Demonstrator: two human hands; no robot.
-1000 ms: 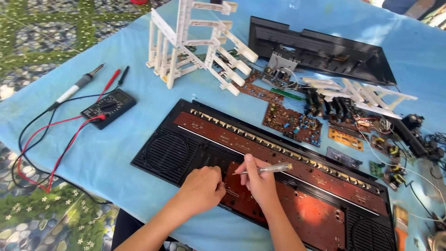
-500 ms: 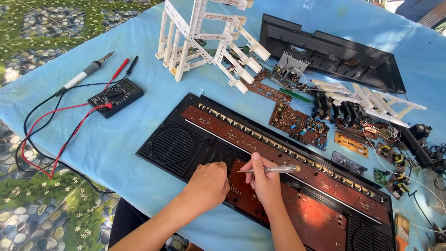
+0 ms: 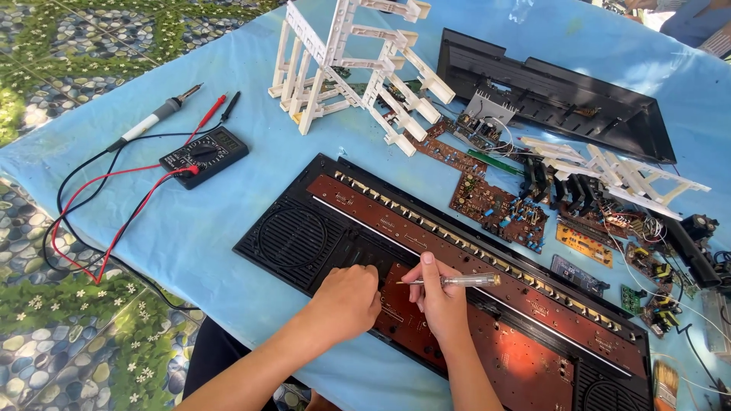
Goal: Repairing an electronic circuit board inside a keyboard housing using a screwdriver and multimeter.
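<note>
A long black keyboard case [image 3: 293, 236] lies open on the blue cloth, a brown circuit board [image 3: 533, 312] inside it. My left hand [image 3: 346, 301] rests as a loose fist on the board's near edge, holding nothing that I can see. My right hand [image 3: 439, 301] grips a clear-handled screwdriver [image 3: 457, 280], which lies nearly level with its tip pointing left over the board. The two hands are close together, almost touching.
A black multimeter [image 3: 204, 156] with red and black leads and a soldering iron [image 3: 152, 119] lie at the left. White plastic key frames [image 3: 346, 68], loose circuit boards [image 3: 495, 202], another black case half [image 3: 556, 95] and a brush [image 3: 664, 384] fill the far and right side.
The view has shifted slightly, so everything sits a little lower and to the right. Both hands stay on the board, the screwdriver still held level.
</note>
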